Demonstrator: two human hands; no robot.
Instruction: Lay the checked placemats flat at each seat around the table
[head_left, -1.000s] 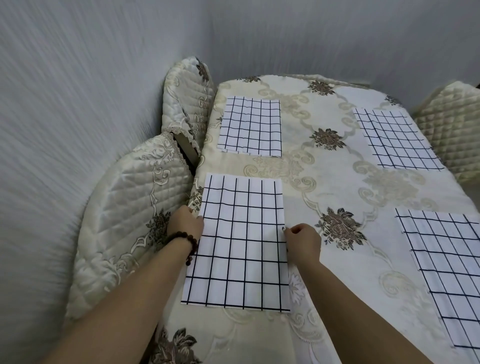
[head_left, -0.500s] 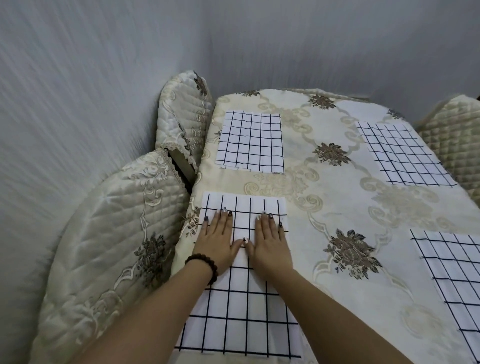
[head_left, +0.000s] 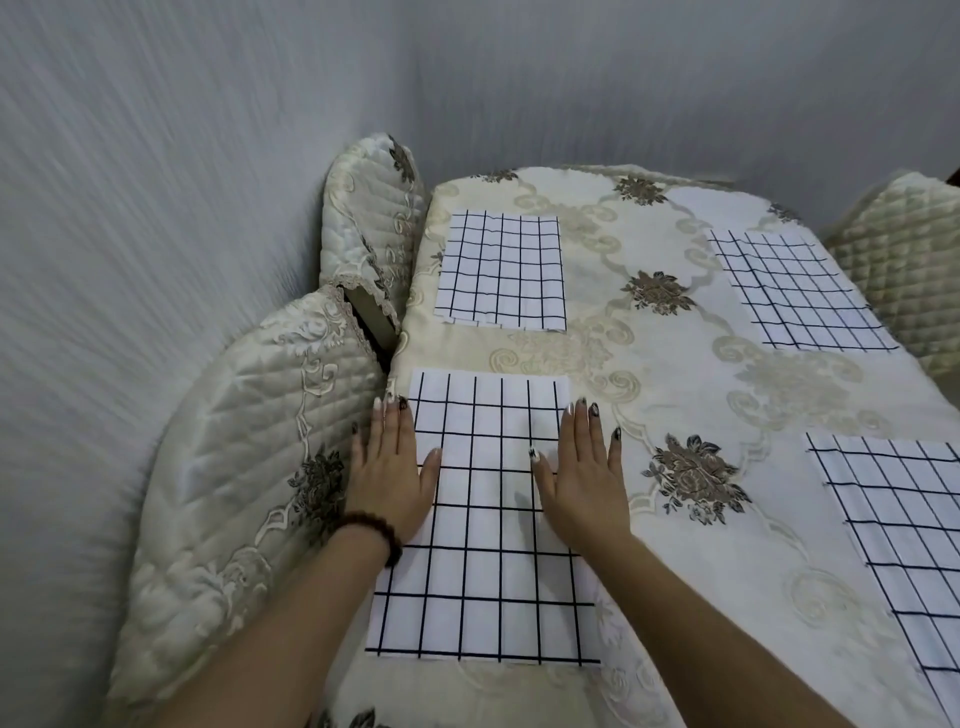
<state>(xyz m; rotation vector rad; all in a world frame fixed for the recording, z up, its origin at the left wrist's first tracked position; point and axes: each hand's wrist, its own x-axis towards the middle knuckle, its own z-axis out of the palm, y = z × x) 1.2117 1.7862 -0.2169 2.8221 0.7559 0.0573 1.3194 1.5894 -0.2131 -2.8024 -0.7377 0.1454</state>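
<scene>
A white placemat with a black check (head_left: 485, 525) lies flat at the near left seat of the table (head_left: 649, 364). My left hand (head_left: 389, 473) presses on its left edge with straight fingers. On the right edge my right hand (head_left: 584, 478) lies flat, fingers straight. Another checked placemat (head_left: 501, 270) lies flat at the far left seat. A third one (head_left: 797, 291) is at the far right, and a fourth (head_left: 904, 530) at the near right runs out of the frame.
The table wears a cream cloth with brown flowers. Two quilted cream chair backs (head_left: 244, 467) (head_left: 371, 228) stand tight between the table's left side and the grey wall (head_left: 130, 208). Another quilted chair (head_left: 898, 260) is at the far right.
Both hands slid apart from the middle of the near left placemat to its left and right edges. A second ago they pinched those edges with curled fingers.
</scene>
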